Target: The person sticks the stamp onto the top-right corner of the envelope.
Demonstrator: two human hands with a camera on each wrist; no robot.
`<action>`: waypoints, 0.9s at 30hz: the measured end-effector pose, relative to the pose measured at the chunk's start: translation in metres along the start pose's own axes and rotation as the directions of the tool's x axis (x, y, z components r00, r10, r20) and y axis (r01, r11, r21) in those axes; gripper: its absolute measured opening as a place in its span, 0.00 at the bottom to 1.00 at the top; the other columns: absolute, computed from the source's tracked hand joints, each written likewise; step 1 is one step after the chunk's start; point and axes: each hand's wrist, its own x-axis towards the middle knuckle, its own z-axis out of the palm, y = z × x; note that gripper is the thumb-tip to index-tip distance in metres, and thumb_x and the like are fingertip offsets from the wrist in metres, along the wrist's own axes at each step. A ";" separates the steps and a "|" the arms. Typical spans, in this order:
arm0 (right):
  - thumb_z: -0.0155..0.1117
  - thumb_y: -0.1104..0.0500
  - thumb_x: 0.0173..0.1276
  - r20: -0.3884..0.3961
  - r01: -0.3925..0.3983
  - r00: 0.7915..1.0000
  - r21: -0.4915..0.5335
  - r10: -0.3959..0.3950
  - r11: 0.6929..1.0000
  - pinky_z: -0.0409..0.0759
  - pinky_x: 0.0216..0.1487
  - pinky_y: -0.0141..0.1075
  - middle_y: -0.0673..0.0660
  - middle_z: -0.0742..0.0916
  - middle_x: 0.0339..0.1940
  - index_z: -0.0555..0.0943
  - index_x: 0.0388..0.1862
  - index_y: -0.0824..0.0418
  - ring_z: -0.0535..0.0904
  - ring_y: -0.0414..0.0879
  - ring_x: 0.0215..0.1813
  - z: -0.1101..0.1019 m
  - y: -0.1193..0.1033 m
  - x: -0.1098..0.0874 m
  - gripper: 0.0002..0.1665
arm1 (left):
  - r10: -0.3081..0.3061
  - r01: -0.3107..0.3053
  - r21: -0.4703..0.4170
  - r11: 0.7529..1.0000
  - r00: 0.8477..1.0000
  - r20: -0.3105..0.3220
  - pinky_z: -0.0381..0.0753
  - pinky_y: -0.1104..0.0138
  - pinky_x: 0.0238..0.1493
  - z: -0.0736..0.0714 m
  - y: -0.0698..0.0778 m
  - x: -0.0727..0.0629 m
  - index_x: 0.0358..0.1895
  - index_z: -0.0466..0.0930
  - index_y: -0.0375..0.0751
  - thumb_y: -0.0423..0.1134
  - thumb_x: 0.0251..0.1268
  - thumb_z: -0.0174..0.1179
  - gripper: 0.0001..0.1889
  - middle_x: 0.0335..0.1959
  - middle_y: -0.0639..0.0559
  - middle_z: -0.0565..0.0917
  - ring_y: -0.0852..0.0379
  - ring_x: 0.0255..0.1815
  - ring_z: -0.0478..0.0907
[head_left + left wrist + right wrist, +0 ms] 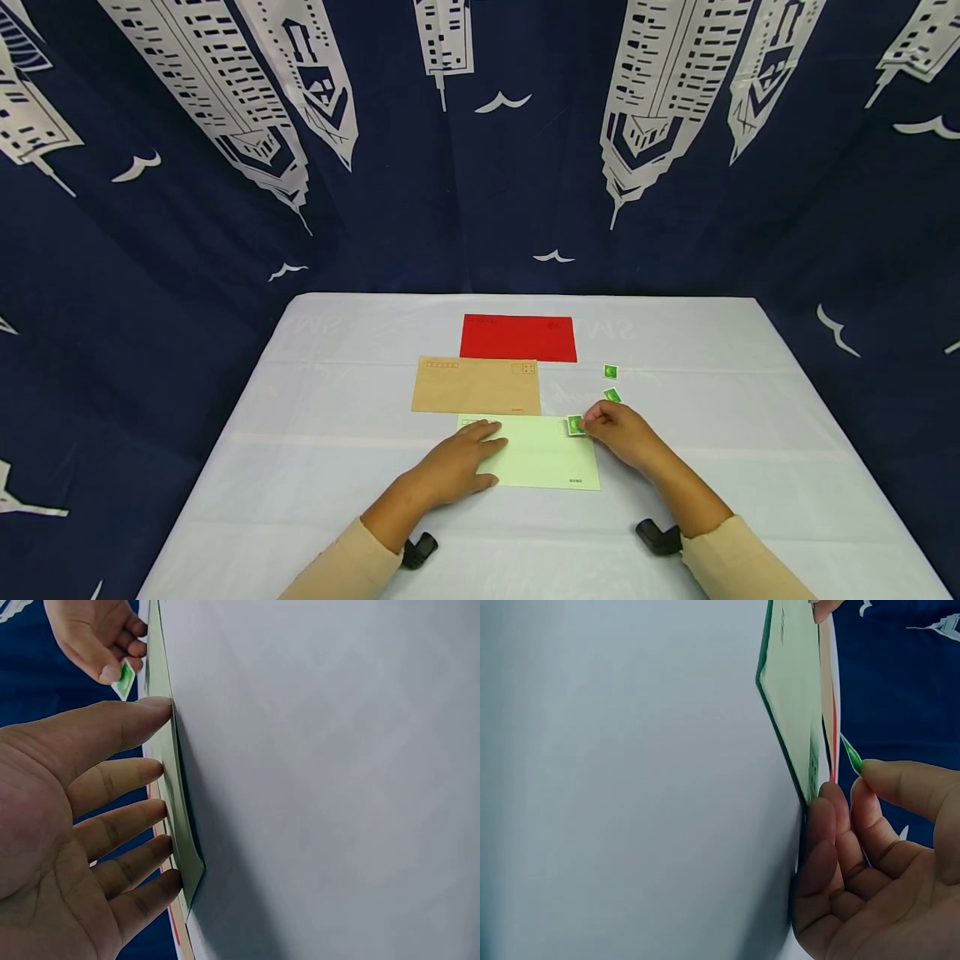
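Note:
A pale green envelope (540, 458) lies flat on the white table in front of the person. The left hand (462, 462) rests on its left part with fingers spread, and in the left wrist view its fingertips (154, 769) touch the paper. Between thumb and index finger the right hand (624, 433) pinches a small green stamp (575, 426) by its edge. In the head view that stamp appears over the envelope's upper right corner. The right wrist view shows the stamp (850, 755) tilted and held above the paper, with the other fingers curled loosely below.
Behind the green envelope lie a tan envelope (472, 387) and a red envelope (517, 337). Two more stamps are on the table to the right: one stamp (611, 372) lies apart, another stamp (612, 395) just beyond the right hand. A dark blue patterned cloth (465, 208) hangs behind the table.

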 end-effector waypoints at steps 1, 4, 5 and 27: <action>0.65 0.58 0.71 -0.002 -0.003 1.000 -0.005 0.003 1.000 0.72 0.38 0.33 0.53 0.80 0.30 0.80 0.40 0.65 0.73 0.45 0.35 0.000 0.000 0.000 0.09 | 0.000 0.000 -0.002 1.000 1.000 -0.001 0.64 0.55 0.79 0.000 0.000 0.000 0.73 0.71 0.45 0.47 0.68 0.66 0.32 0.79 0.51 0.66 0.49 0.81 0.59; 0.65 0.58 0.71 -0.009 -0.005 1.000 -0.024 0.005 1.000 0.72 0.38 0.33 0.53 0.80 0.30 0.81 0.40 0.65 0.73 0.44 0.35 0.002 -0.002 0.000 0.09 | 0.002 -0.002 -0.004 1.000 1.000 -0.001 0.64 0.55 0.79 -0.001 0.000 0.000 0.73 0.71 0.45 0.47 0.68 0.66 0.32 0.79 0.51 0.66 0.49 0.81 0.59; 0.65 0.58 0.71 -0.012 -0.008 1.000 -0.025 0.007 1.000 0.71 0.38 0.34 0.53 0.80 0.30 0.81 0.40 0.65 0.73 0.44 0.35 0.003 -0.003 -0.001 0.09 | 0.001 -0.001 -0.005 1.000 1.000 -0.001 0.64 0.55 0.79 -0.001 0.000 0.000 0.73 0.71 0.45 0.47 0.68 0.66 0.32 0.79 0.51 0.66 0.49 0.81 0.59; 0.65 0.57 0.70 -0.035 -0.073 0.997 -0.067 0.071 0.995 0.70 0.34 0.34 0.52 0.79 0.27 0.80 0.37 0.63 0.73 0.45 0.32 0.014 -0.007 0.003 0.09 | 0.000 0.000 0.001 1.000 1.000 0.003 0.63 0.55 0.80 -0.001 0.001 -0.002 0.74 0.71 0.45 0.47 0.69 0.66 0.32 0.79 0.51 0.66 0.49 0.82 0.59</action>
